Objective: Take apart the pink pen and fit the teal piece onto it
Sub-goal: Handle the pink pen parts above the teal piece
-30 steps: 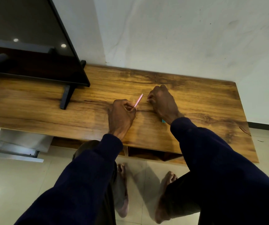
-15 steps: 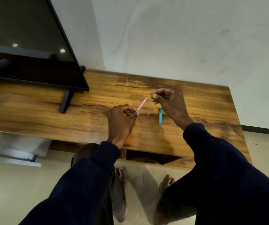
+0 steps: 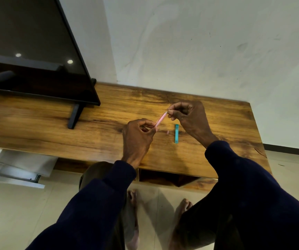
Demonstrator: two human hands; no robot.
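A thin pink pen (image 3: 161, 119) slants up to the right above the wooden table (image 3: 55, 123). My left hand (image 3: 137, 139) pinches its lower end. My right hand (image 3: 190, 118) pinches its upper tip between thumb and forefinger. The teal piece (image 3: 176, 133) lies flat on the table just right of the pen, under my right wrist, touching neither hand. A tiny pink bit (image 3: 167, 132) lies on the wood to the left of the teal piece.
A black TV (image 3: 27, 56) on a dark stand foot (image 3: 73, 116) fills the table's left half. The table backs onto a pale wall. Below its front edge are an open shelf (image 3: 163, 177), tiled floor and my bare feet (image 3: 183, 204).
My right hand lifted off the table, uncovering the teal piece, then came back to pinch the pen's upper tip. My left hand kept its hold on the pen and rose slightly.
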